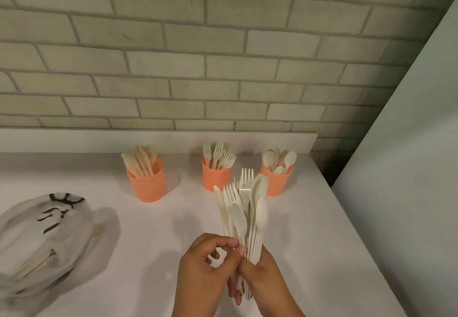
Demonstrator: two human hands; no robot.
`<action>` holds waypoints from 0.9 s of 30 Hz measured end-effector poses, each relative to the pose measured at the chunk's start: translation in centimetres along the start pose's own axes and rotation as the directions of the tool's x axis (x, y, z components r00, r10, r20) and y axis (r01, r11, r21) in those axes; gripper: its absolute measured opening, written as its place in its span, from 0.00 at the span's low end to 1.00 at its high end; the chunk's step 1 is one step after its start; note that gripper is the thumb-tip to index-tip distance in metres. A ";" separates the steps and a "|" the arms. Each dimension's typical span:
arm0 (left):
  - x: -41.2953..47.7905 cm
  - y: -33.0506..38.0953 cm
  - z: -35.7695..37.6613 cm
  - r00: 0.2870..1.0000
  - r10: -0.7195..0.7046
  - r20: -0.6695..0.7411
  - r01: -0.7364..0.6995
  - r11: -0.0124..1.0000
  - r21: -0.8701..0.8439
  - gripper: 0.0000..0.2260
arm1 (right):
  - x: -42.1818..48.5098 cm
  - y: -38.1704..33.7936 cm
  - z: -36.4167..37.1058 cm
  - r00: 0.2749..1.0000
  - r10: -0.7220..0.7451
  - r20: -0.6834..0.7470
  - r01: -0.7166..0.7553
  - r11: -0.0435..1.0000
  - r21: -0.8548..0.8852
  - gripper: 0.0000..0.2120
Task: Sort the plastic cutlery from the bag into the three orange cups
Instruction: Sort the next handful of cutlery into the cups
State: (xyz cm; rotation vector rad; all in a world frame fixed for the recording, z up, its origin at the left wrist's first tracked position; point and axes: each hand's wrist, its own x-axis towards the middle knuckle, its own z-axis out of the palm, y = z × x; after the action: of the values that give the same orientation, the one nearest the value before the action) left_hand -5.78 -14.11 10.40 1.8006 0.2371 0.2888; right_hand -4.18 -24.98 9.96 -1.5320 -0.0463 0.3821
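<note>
Both hands sit closest, low over the white table point(99, 279). Right hand point(262, 277) is wrapped around the handles of a bunch of plastic cutlery point(244, 215), holding it tight. That bunch stands almost straight up, its long way running from the hands toward the wall, with fork tips and spoon bowls on top. Left hand point(205, 264) is touching the bunch too, and its thumb and first finger are pinched on one handle.

Behind the bunch stand three orange cups in a row. The left cup point(146, 183) holds knives, well off to the bunch's left. The middle cup point(215, 176) holds forks, just behind the bunch. The right cup point(277, 181) holds spoons, partly hidden by the bunch's tips.

Far left of the bunch lies a white bag point(42, 242) with dark marks on it.
</note>
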 end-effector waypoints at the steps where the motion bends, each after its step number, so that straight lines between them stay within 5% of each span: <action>1: -0.3 0.4 0.8 1.000 -0.010 -0.016 0.010 1.000 -0.007 0.09 | -0.1 -0.2 -0.9 1.000 -0.002 0.014 0.002 1.000 -0.024 0.16; 6: -1.1 2.1 3.8 0.992 -0.078 -0.097 0.073 0.996 -0.059 0.13 | -0.7 -1.0 -4.5 0.995 0.002 0.099 0.004 0.998 -0.061 0.15; 10: 0.0 4.0 4.7 0.978 -0.187 -0.092 0.154 0.947 -0.283 0.10 | -0.5 -1.2 -6.6 0.991 0.025 0.133 -0.019 0.999 -0.047 0.10; 16: 5.3 6.6 3.4 0.980 -0.079 -0.180 -0.007 0.900 -0.435 0.10 | -0.3 -0.9 -9.3 0.989 0.129 0.067 -0.140 0.972 0.187 0.15; 21: 11.1 6.5 6.5 0.987 -0.007 -0.158 -0.052 0.930 -0.364 0.09 | 0.5 -1.0 -12.8 0.990 0.111 -0.088 -0.079 0.949 0.306 0.20; 27: 16.8 5.4 14.4 0.985 0.109 -0.135 -0.134 0.972 -0.195 0.06 | 1.4 -0.8 -15.8 0.970 0.126 -0.206 -0.060 0.951 0.302 0.10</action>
State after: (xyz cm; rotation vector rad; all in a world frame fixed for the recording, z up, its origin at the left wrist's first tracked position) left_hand 14.78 -23.41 13.46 1.5987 0.1774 0.4952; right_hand 1.46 -39.78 9.63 -1.2754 0.2517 0.2751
